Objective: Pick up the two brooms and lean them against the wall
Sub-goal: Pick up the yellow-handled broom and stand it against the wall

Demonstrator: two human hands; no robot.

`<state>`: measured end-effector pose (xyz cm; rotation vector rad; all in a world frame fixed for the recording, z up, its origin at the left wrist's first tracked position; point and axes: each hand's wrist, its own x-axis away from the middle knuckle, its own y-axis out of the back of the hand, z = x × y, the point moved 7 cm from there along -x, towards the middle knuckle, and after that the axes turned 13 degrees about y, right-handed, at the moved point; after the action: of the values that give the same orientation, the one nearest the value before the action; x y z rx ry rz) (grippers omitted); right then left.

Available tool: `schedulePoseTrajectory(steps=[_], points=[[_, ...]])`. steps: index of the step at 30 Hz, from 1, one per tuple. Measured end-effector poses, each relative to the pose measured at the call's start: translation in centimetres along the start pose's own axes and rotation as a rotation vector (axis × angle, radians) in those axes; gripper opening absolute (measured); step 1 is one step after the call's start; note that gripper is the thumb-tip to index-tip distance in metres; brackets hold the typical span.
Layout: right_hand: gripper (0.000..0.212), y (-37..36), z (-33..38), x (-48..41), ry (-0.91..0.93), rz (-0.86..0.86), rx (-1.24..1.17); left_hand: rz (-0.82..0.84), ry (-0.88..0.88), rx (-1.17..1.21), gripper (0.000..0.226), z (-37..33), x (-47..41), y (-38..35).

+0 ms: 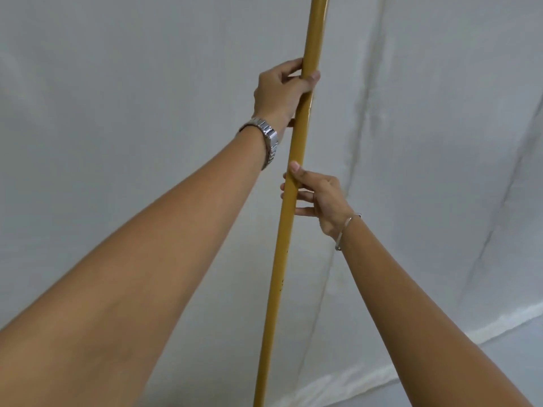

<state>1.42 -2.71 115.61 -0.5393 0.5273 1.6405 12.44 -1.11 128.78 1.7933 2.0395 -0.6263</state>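
Observation:
A long yellow broom handle (282, 259) stands nearly upright through the middle of the view, running off the top and bottom edges. My left hand (279, 89), with a metal watch on the wrist, grips the handle high up. Lower down, my right hand (317, 198), with a thin bracelet, holds the same handle with thumb and fingers around it. The broom's head is out of view. No second broom is visible.
A white cloth-covered wall (117, 113) with creases fills the background directly behind the handle. A seam where the wall meets the white floor (514, 348) runs across the lower right.

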Motion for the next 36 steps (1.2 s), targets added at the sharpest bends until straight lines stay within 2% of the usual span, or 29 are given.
schedulePoseTrajectory(steps=[7,11,18,27,33,36], points=[[0.025,-15.0,-1.9,-2.4,0.043,0.036,-0.118,-0.029,-0.009,-0.133,0.041,-0.6,-1.1,14.8],[0.025,-24.6,-3.7,-3.5,0.042,0.082,-0.148,-0.089,0.006,-0.159,0.043,0.2,-1.8,24.6],[0.025,-37.2,-8.4,-5.1,0.052,0.126,-0.188,-0.138,0.037,-0.167,0.047,3.6,-3.4,37.5],[0.023,-48.7,-13.5,-7.0,0.004,0.271,-0.256,-0.248,0.043,-0.209,0.049,7.6,-5.1,48.8],[0.024,-53.2,-15.9,-8.0,-0.043,0.37,-0.292,-0.361,0.051,-0.214,0.05,9.5,-5.3,53.7],[0.02,-54.9,-18.1,-7.8,-0.068,0.366,-0.29,-0.343,0.106,-0.206,0.052,11.6,-5.9,55.7]])
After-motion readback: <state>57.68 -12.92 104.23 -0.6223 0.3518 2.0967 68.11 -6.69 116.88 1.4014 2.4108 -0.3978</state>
